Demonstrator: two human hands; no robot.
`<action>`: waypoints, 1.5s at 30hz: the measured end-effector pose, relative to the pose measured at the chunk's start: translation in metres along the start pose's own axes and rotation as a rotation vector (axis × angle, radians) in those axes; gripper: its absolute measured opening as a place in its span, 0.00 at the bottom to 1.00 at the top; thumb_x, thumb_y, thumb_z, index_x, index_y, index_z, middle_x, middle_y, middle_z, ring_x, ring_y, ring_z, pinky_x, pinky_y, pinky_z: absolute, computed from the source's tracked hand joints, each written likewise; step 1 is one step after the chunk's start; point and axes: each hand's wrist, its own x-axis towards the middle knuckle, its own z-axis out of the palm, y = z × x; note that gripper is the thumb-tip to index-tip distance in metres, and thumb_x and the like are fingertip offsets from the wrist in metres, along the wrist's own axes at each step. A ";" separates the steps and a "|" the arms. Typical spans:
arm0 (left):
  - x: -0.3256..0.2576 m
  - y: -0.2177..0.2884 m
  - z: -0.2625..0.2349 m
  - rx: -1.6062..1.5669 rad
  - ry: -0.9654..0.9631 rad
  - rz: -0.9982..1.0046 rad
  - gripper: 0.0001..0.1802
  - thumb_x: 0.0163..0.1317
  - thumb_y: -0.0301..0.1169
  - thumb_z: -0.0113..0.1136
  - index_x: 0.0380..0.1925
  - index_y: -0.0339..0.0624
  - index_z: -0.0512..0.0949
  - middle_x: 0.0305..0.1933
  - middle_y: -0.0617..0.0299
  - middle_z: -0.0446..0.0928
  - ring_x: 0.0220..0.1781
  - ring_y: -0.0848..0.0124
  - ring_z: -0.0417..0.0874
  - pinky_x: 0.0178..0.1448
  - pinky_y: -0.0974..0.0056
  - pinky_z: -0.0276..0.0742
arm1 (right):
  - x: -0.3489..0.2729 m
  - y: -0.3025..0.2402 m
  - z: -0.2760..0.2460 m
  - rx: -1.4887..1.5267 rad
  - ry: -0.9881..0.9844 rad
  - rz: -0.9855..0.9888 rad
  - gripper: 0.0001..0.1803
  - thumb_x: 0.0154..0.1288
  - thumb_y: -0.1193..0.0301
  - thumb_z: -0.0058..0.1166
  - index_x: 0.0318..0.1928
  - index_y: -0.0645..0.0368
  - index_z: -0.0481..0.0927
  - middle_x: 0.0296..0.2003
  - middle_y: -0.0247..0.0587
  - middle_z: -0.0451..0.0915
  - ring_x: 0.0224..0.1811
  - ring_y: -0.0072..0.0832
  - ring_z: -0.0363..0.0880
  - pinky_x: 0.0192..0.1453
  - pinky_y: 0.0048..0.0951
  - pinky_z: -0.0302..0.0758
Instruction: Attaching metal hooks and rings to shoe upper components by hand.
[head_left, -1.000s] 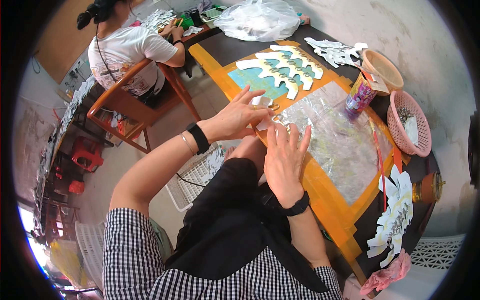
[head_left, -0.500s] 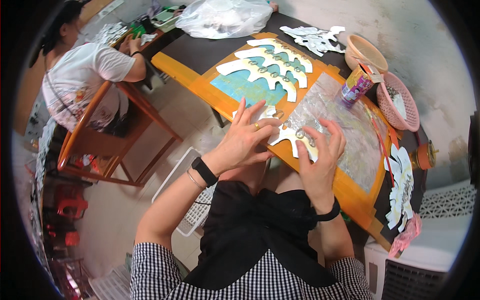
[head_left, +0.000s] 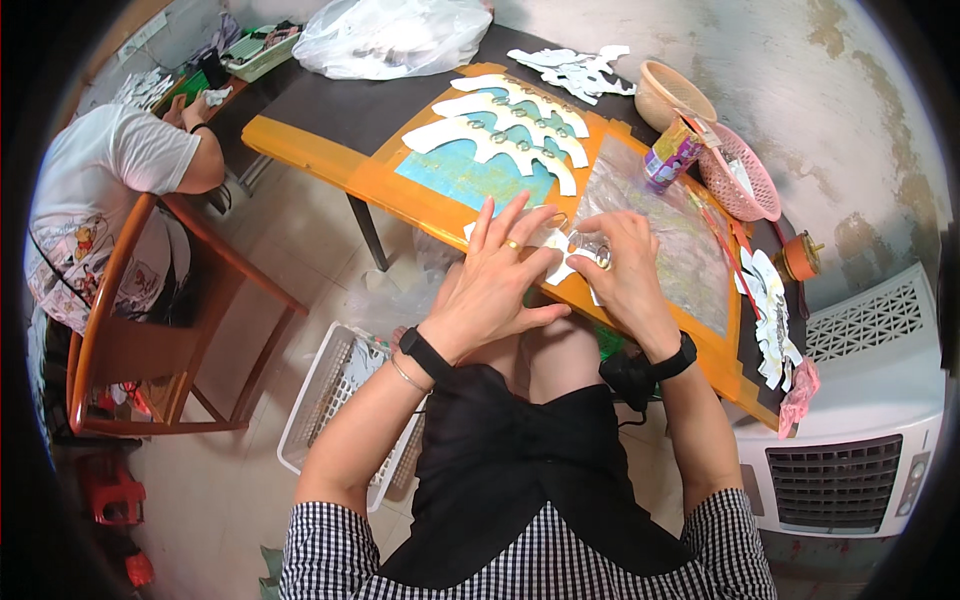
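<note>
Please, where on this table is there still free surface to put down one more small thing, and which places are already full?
Free: the dark table top between the clear plastic bag and the orange board; also the turquoise patch below the white cut-outs. Crowded: the near edge under the left hand and right hand, and the far corner with the pink basket.

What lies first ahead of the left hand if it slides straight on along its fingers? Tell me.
Likely the row of white scalloped paper cut-outs on the orange board, after the turquoise sheet; the left hand points up-table, but depth is unclear.
</note>
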 end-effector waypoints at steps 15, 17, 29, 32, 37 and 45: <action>0.018 0.020 0.010 -0.408 0.481 -0.366 0.48 0.55 0.33 0.75 0.69 0.43 0.53 0.77 0.45 0.50 0.79 0.54 0.54 0.79 0.54 0.54 | 0.015 0.004 -0.043 0.904 -0.160 0.234 0.17 0.61 0.82 0.62 0.47 0.59 0.70 0.38 0.34 0.79 0.41 0.16 0.77 0.46 0.20 0.73; 0.030 0.033 0.018 -0.750 0.670 -0.404 0.53 0.54 0.28 0.76 0.73 0.44 0.50 0.77 0.47 0.51 0.78 0.56 0.56 0.79 0.54 0.54 | 0.016 0.009 -0.057 1.050 -0.119 0.218 0.18 0.60 0.82 0.63 0.47 0.59 0.69 0.39 0.35 0.79 0.42 0.17 0.78 0.46 0.21 0.74; 0.100 0.078 0.031 -1.362 0.244 -0.823 0.13 0.69 0.28 0.63 0.51 0.37 0.76 0.45 0.61 0.82 0.50 0.72 0.84 0.56 0.68 0.80 | 0.017 0.050 -0.075 1.152 -0.169 0.204 0.20 0.61 0.84 0.64 0.50 0.61 0.70 0.41 0.35 0.79 0.45 0.19 0.79 0.52 0.23 0.77; 0.099 0.074 0.037 -1.575 0.246 -0.916 0.15 0.70 0.34 0.63 0.52 0.39 0.76 0.47 0.61 0.82 0.51 0.70 0.84 0.55 0.64 0.81 | 0.016 0.064 -0.074 1.242 -0.256 0.196 0.20 0.61 0.84 0.65 0.50 0.61 0.71 0.41 0.37 0.79 0.46 0.20 0.79 0.54 0.24 0.77; 0.097 0.066 0.037 -1.740 0.048 -1.057 0.19 0.68 0.40 0.65 0.54 0.47 0.75 0.50 0.67 0.80 0.51 0.72 0.81 0.54 0.56 0.80 | 0.021 0.078 -0.074 1.374 -0.368 0.230 0.22 0.60 0.85 0.64 0.52 0.62 0.71 0.42 0.37 0.79 0.46 0.20 0.79 0.54 0.24 0.78; 0.104 0.060 0.044 -1.563 0.156 -0.980 0.21 0.65 0.32 0.69 0.55 0.40 0.75 0.46 0.61 0.83 0.44 0.73 0.85 0.44 0.66 0.83 | 0.014 0.092 -0.059 1.413 -0.343 0.352 0.16 0.69 0.77 0.61 0.53 0.61 0.71 0.43 0.38 0.79 0.46 0.20 0.79 0.54 0.23 0.77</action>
